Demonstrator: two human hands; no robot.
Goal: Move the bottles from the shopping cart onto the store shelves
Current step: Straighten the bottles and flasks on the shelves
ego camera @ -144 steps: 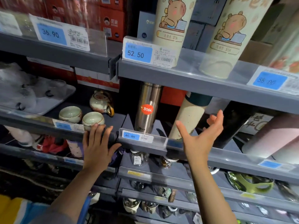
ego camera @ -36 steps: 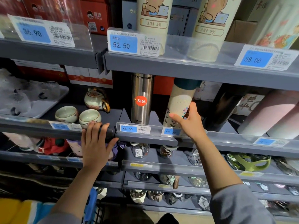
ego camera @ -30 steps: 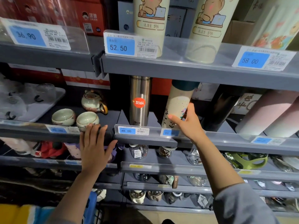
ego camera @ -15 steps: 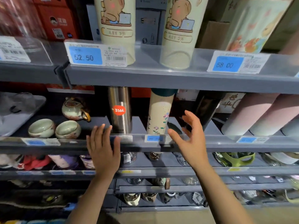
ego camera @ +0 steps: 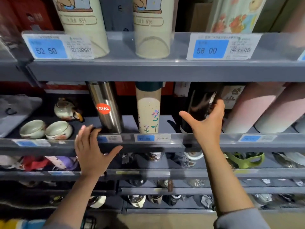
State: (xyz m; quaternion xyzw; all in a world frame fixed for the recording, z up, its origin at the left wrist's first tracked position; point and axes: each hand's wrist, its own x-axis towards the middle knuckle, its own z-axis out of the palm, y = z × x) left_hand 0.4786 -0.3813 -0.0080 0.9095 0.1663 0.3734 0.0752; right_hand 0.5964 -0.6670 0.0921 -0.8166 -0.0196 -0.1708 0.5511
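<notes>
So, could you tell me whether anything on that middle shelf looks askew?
The black bottle under the right hand leans left, unlike the upright floral bottle beside it. Nothing looks spilled or damaged.

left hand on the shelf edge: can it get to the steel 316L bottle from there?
Probably yes. The left hand rests on the shelf rail just below the steel bottle, which stands upright with nothing in front of it and open gaps on both sides.

A person's two bare forearms; the right arm shows a grey sleeve [ego camera: 244, 219] at the lower right of the frame, with yellow-and-blue fabric [ego camera: 18, 224] at lower left.
</notes>
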